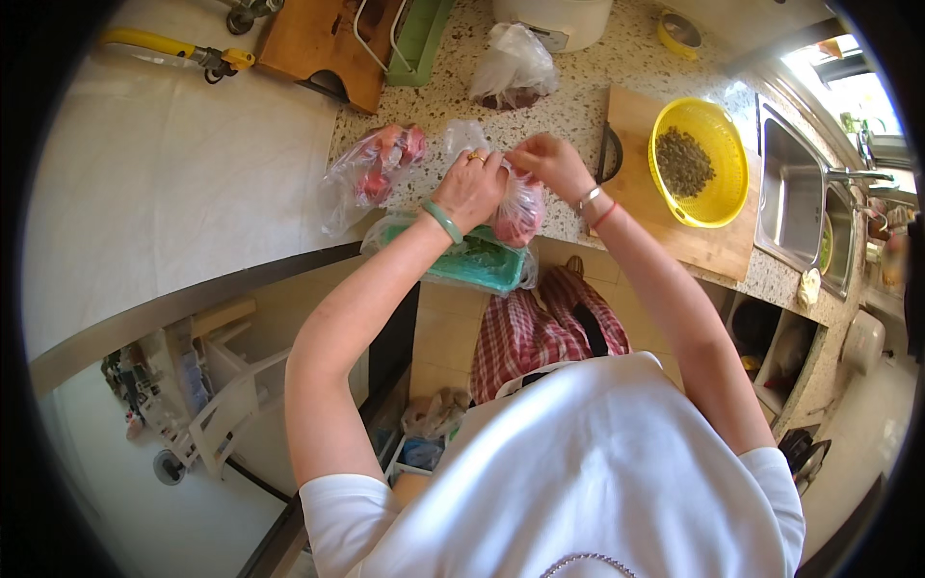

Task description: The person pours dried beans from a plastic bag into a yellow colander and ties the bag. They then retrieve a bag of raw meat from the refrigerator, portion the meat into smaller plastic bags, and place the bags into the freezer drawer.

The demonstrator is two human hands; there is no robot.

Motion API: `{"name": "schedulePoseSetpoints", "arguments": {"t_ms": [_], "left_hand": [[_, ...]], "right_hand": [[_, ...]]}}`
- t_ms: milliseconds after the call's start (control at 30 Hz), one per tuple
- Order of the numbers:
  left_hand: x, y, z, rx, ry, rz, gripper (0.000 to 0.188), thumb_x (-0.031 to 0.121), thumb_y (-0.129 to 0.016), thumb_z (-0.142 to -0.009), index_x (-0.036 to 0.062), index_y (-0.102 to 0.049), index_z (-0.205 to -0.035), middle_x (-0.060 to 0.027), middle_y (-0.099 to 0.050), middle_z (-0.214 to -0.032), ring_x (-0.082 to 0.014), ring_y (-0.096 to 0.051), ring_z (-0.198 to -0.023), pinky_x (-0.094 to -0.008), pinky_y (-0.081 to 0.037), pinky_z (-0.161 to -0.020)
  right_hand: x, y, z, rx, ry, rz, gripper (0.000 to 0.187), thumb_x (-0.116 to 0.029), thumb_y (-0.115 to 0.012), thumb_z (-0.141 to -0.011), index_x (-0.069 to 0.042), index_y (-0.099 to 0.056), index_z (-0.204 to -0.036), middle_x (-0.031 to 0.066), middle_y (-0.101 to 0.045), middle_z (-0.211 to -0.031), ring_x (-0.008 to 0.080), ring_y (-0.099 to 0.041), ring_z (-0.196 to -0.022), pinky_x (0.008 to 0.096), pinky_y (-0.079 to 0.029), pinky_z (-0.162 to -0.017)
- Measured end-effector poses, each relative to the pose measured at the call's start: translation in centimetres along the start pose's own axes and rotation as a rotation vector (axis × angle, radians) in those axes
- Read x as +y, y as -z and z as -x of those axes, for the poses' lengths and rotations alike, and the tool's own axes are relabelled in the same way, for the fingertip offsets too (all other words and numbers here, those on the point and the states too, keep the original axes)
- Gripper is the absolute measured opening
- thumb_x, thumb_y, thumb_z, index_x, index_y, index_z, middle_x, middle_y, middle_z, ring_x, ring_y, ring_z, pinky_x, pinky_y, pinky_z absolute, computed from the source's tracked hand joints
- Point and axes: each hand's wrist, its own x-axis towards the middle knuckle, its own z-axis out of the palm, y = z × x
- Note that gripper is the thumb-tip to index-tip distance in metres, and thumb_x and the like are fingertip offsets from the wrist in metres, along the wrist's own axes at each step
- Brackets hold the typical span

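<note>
A clear plastic bag (pixel 520 214) with pinkish-red contents, perhaps meat, hangs at the counter's front edge. My left hand (pixel 468 189) is closed on the upper part of this bag. From the other side, the fingers of my right hand (pixel 551 162) pinch the gathered plastic at its neck. Below the bag sits a green tray (pixel 472 262) with clear plastic around it and leafy green bits inside. Left of my hands, another clear bag (pixel 374 173) with red pieces lies on the counter. What the fingertips grip is partly hidden.
To the right, a yellow colander (pixel 701 217) of small dark pieces stands on a wooden board (pixel 631 111), beside a steel sink (pixel 790 183). Behind are a knotted plastic bag (pixel 515 65), a white appliance (pixel 578 21), a wooden rack (pixel 318 43) and a green dish rack (pixel 420 43).
</note>
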Motion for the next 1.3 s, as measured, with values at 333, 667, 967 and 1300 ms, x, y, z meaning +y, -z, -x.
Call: {"name": "schedulePoseSetpoints", "arguments": {"t_ms": [333, 667, 967, 1300], "left_hand": [[1.3, -0.8, 0.2, -0.189, 0.568, 0.474, 0.014, 0.013, -0.066, -0.076, 0.0029, -0.061, -0.085, -0.016, -0.066, -0.081, -0.0332, -0.067, -0.072, -0.0411, -0.054, -0.062], [2.0, -3.3, 2.7, -0.265, 1.23, 1.376, 0.026, 0.013, -0.073, -0.076, 0.0068, -0.064, -0.1, -0.0015, -0.066, -0.084, -0.0106, -0.062, -0.077, -0.0254, -0.049, -0.067], [2.5, -2.1, 3.5, -0.365, 1.416, 1.926, 0.035, 0.004, -0.07, -0.08, 0.0135, -0.05, -0.107, 0.0014, -0.057, -0.086, -0.005, -0.045, -0.059, -0.0208, -0.036, -0.053], [5.4, -3.3, 4.8, 0.003, 1.296, 2.635, 0.037, -0.006, -0.065, -0.082, 0.0174, -0.048, -0.105, 0.0007, -0.058, -0.092, -0.0047, -0.047, -0.059, -0.0192, -0.035, -0.053]], "right_hand": [[1.9, -4.2, 3.4, 0.046, -0.308, -0.226, 0.027, -0.018, -0.07, -0.079, 0.001, -0.061, -0.095, 0.0094, -0.067, -0.076, 0.0142, -0.065, -0.06, 0.0255, -0.052, -0.051], [2.3, -4.5, 4.3, 0.11, 0.038, 0.297, 0.032, -0.017, -0.069, -0.073, 0.001, -0.06, -0.097, 0.016, -0.068, -0.081, 0.027, -0.067, -0.078, 0.0355, -0.053, -0.071], [3.5, -4.0, 5.6, 0.126, 0.239, 0.378, 0.027, -0.009, -0.066, -0.072, -0.001, -0.054, -0.096, 0.0173, -0.065, -0.081, 0.034, -0.065, -0.077, 0.0407, -0.051, -0.069], [4.7, -1.6, 5.3, 0.153, 0.211, 0.128, 0.022, -0.001, -0.066, -0.075, -0.002, -0.052, -0.091, 0.0107, -0.059, -0.077, 0.0213, -0.061, -0.071, 0.0325, -0.05, -0.065]]}}
